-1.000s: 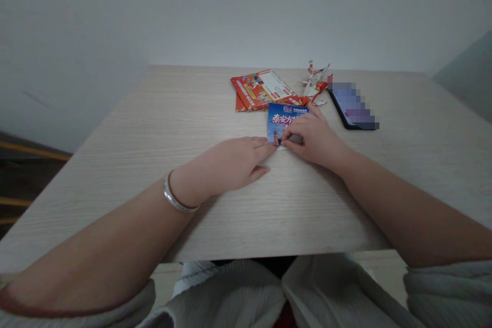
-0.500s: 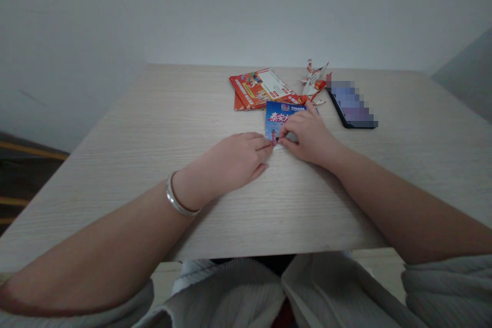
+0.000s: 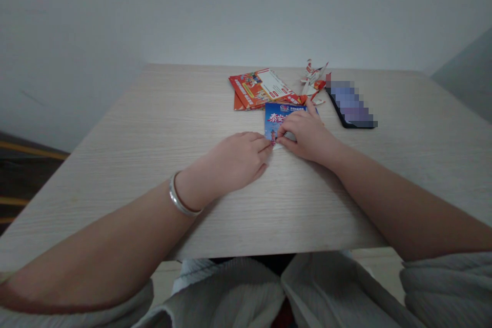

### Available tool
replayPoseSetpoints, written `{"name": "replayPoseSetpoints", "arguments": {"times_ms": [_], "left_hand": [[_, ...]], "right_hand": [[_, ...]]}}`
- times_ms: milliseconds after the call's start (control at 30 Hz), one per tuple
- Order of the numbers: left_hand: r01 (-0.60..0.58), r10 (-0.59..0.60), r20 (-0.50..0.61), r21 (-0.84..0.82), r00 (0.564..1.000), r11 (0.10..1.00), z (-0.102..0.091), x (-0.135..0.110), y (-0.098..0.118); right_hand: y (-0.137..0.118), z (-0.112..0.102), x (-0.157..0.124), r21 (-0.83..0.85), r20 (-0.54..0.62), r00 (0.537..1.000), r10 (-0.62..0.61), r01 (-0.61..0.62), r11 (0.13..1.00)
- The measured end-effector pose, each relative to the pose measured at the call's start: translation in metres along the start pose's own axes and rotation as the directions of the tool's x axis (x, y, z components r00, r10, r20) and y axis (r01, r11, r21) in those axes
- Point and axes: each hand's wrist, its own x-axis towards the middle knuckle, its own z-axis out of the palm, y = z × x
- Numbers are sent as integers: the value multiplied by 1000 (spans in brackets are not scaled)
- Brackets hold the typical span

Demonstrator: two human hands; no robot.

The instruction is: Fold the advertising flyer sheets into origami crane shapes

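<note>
A blue printed leaflet (image 3: 271, 118) with large white and pink characters lies flat on the table, its lower edge showing a pale strip. My left hand (image 3: 240, 159), a silver bangle at its wrist, rests with fingers stretched out and their tips on the leaflet's lower left corner; its thumb is apart from the paper. Over the leaflet's right part lies my right hand (image 3: 307, 133). Its thumb and a finger are pinched together at the lower edge, while the index finger reaches along the upper right corner. That hand hides much of the leaflet's right half.
Just behind the leaflet is a stack of orange-red printed leaflets (image 3: 249, 93). Crumpled or folded red and white paper (image 3: 313, 82) sits to its right. A dark phone (image 3: 348, 124) with a blurred screen lies further right on the pale wooden table (image 3: 172, 107), which meets a wall.
The leaflet and my right hand have shifted very slightly left. My left hand has barely moved, with its fingertips still on the lower left corner.
</note>
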Motion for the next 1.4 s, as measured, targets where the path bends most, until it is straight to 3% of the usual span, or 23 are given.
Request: {"name": "replayPoseSetpoints", "arguments": {"times_ms": [300,567,800,1033,1267,1400], "left_hand": [[47,-56,-63,-143,996,989,6,0,-8],[1,-1,-20,-10,1000,1000,5,2,-4],[24,-22,-9,149,1000,989,6,4,8],[97,-100,120,29,988,995,-12,8,12],[111,-106,145,-29,984,993,-24,3,9],[57,-42,118,-123,992,991,-24,-1,-2]], "right_hand": [[-2,0,-2,-2,-3,1000,-17,17,1000],[0,1,-1,21,20,1000,-19,19,1000],[2,2,1,35,2,1000,-11,11,999],[3,0,0,41,3,1000,-5,5,999],[5,1,-2,45,-12,1000,-8,8,999],[7,1,-4,45,3,1000,-6,6,999]]}}
